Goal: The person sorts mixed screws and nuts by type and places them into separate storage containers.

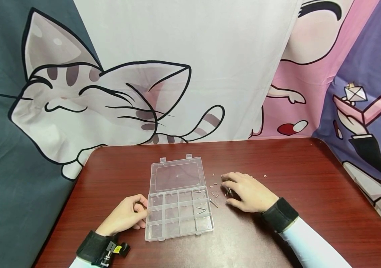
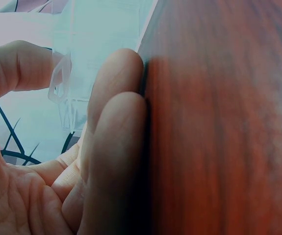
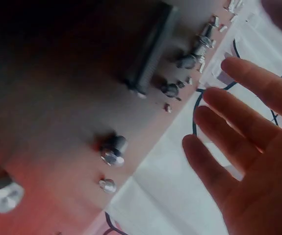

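Observation:
A clear plastic compartment box (image 1: 170,224) lies on the table with its lid (image 1: 178,175) folded back, away from me. Several screws (image 1: 201,211) lie in compartments on its right side. My left hand (image 1: 127,213) holds the box's left edge between thumb and fingers; in the left wrist view the fingertips (image 2: 118,117) sit low against the tabletop. Right of the box, my right hand (image 1: 251,191) hovers palm down over loose hardware, fingers spread and nothing gripped. Below it, the right wrist view shows a long dark bolt (image 3: 153,51) and a silver hex-headed piece (image 3: 6,193).
A longer screw (image 1: 213,203) lies against the box's right wall, with small screws (image 1: 216,195) scattered near it. A small ring-shaped piece (image 1: 265,176) lies farther right on the brown table (image 1: 120,163). A printed cloth (image 1: 230,67) hangs behind the table's far edge.

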